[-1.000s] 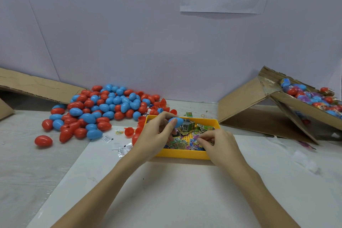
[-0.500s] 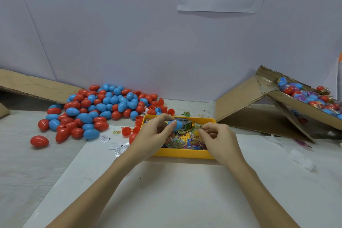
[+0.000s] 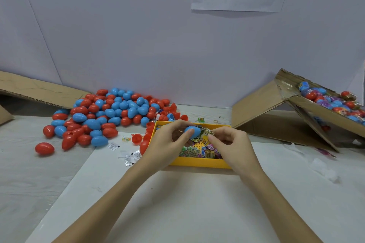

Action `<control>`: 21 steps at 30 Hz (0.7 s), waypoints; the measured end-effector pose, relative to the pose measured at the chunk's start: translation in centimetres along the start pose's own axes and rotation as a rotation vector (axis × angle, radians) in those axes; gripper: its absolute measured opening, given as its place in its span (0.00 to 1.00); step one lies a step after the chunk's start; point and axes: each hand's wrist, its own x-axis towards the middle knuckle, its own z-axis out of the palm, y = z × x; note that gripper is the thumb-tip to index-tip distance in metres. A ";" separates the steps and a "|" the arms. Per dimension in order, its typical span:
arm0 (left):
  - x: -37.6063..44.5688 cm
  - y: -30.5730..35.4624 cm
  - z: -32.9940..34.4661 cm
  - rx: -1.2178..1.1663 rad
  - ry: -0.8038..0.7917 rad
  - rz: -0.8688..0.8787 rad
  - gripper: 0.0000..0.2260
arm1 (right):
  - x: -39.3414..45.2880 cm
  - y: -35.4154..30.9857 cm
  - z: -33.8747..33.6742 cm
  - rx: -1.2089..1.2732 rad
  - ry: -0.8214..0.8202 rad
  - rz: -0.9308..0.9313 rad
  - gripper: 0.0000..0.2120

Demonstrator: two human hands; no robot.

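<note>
A yellow tray (image 3: 199,162) sits at the table's middle, filled with several small printed packets (image 3: 197,151). Over its back half my left hand (image 3: 167,144) grips a blue plastic egg piece (image 3: 192,131) between thumb and fingers. My right hand (image 3: 233,144) is beside it, fingers curled, pinching a small yellow-green packet (image 3: 207,132) right next to the blue piece. Both hands hover above the tray's contents.
A heap of red and blue plastic eggs (image 3: 110,112) lies at the back left, with a stray red egg (image 3: 44,148) and small white sachets (image 3: 131,157) nearby. A tilted cardboard box (image 3: 276,108) with wrapped eggs stands at the right. A cardboard flap (image 3: 35,90) lies far left.
My right hand lifted from the tray's front part with a packet and moved up towards the blue egg piece in my left hand. The left hand stayed nearly in place.
</note>
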 end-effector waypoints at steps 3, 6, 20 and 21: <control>0.0 0.2 0.0 -0.050 -0.011 -0.014 0.12 | -0.1 0.1 0.1 -0.033 -0.025 -0.028 0.06; 0.0 0.3 0.0 -0.069 -0.031 -0.019 0.12 | -0.1 0.1 0.1 -0.016 -0.045 -0.039 0.05; -0.4 0.5 0.1 -0.136 -0.093 -0.019 0.14 | -0.5 -0.5 0.4 0.079 -0.081 -0.018 0.07; -0.5 0.6 0.0 -0.147 -0.092 -0.017 0.14 | -0.5 -0.7 0.3 0.081 -0.096 -0.019 0.07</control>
